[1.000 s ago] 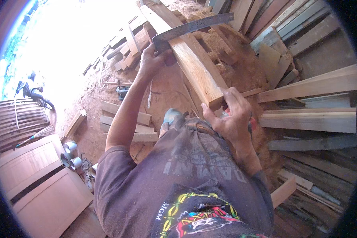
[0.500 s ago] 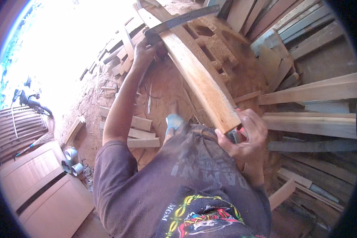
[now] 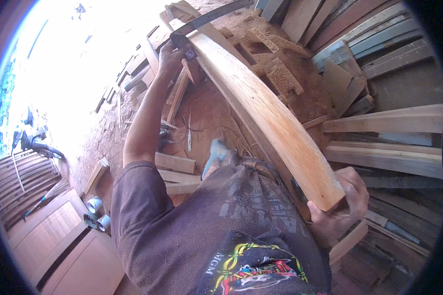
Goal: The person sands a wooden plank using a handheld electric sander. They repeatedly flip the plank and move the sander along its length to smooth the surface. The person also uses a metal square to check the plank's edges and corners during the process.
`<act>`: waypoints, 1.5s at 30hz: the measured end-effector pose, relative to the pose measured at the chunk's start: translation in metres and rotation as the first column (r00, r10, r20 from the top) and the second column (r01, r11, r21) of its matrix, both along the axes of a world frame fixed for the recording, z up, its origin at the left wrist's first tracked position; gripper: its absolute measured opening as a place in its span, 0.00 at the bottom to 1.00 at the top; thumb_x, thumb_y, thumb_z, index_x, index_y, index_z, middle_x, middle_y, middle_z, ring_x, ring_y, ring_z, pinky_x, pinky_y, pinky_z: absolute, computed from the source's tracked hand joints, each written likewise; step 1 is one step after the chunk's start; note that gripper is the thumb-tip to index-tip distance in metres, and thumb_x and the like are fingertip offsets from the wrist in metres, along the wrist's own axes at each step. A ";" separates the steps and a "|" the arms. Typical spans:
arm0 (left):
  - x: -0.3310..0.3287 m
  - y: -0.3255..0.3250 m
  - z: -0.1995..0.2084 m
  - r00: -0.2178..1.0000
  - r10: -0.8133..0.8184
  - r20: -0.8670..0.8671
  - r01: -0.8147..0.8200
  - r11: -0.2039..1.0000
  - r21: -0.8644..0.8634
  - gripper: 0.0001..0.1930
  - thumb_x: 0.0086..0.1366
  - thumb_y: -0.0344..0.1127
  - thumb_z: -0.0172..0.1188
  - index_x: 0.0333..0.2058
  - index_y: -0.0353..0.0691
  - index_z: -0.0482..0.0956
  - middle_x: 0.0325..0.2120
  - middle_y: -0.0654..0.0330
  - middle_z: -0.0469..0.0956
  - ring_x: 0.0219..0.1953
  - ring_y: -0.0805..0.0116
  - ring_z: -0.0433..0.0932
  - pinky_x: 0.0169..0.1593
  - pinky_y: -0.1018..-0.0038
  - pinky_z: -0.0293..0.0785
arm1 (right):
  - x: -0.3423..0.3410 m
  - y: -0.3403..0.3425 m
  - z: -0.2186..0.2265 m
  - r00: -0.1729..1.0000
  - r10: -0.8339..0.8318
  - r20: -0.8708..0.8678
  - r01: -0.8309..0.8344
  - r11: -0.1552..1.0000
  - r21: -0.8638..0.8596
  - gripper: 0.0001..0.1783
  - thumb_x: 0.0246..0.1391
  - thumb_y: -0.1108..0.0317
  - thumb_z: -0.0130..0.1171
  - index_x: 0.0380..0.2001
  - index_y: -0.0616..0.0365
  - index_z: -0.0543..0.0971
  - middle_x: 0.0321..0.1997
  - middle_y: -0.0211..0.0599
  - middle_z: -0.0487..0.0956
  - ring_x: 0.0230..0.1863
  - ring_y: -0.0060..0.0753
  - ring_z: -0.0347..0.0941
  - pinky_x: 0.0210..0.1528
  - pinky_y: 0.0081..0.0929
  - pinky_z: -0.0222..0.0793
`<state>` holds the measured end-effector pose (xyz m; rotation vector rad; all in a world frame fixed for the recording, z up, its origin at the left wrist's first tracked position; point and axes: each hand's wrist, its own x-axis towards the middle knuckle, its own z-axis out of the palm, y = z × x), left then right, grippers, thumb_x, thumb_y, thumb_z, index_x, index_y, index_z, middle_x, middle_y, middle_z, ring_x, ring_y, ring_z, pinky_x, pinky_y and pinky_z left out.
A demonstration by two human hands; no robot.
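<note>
Floor (image 3: pixel 204 113): reddish brown, strewn with sawdust; below the left hand (image 3: pixel 170 55) and the right hand (image 3: pixel 350 195).
Stacked lumber (image 3: pixel 389 119): boards and planks, mostly to the right of the right hand and beyond it.
Panelled doors (image 3: pixel 88 265): two, well apart from both hands, left of the left hand and nearer the body.
Timber beam (image 3: pixel 261 101): squared, pale; runs diagonally from beyond the left hand to the right hand.
Notched timbers (image 3: pixel 285 78): sawdust-coated; right of the left hand, across the beam from it.
Offcuts (image 3: pixel 174 162): short lengths, nearer the body than the left hand.
Try square (image 3: pixel 211 17): steel blade crosses the beam's upper face, starting at the left hand.
Left-hand state: closed on the try square's end, at the beam's left edge.
Right-hand state: gripping the beam's near end, thumb and fingers on opposite sides.
Pipe pieces (image 3: pixel 94 204): white, grouped beside the panelled doors, well left of the right hand.
</note>
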<state>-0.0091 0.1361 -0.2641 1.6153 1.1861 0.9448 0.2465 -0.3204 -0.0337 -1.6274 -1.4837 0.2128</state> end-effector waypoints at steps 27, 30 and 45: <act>0.035 -0.170 0.110 0.986 -0.081 0.149 0.082 0.997 -0.001 0.17 0.69 0.34 0.69 0.53 0.33 0.83 0.41 0.55 0.87 0.44 0.70 0.86 0.46 0.70 0.85 | 0.014 0.000 -0.010 0.985 0.143 0.098 -0.159 0.971 0.179 0.28 0.34 0.63 0.83 0.41 0.63 0.85 0.31 0.37 0.80 0.28 0.37 0.79 0.30 0.34 0.74; 0.027 -0.167 0.111 0.997 -0.071 -0.039 0.068 0.996 -0.064 0.15 0.71 0.32 0.67 0.53 0.32 0.82 0.42 0.55 0.87 0.43 0.69 0.87 0.46 0.70 0.86 | 0.008 -0.003 -0.013 0.982 0.174 0.067 -0.184 0.962 0.200 0.26 0.36 0.63 0.84 0.40 0.63 0.86 0.30 0.36 0.79 0.27 0.35 0.78 0.28 0.32 0.73; -0.044 -0.286 -0.001 0.483 0.623 0.615 -0.413 0.781 -0.468 0.18 0.72 0.28 0.66 0.58 0.35 0.76 0.47 0.57 0.82 0.46 0.62 0.84 0.50 0.65 0.82 | 0.010 0.028 0.051 0.987 0.138 0.084 -0.160 0.895 0.416 0.19 0.47 0.62 0.83 0.33 0.61 0.83 0.31 0.36 0.79 0.32 0.33 0.79 0.35 0.31 0.73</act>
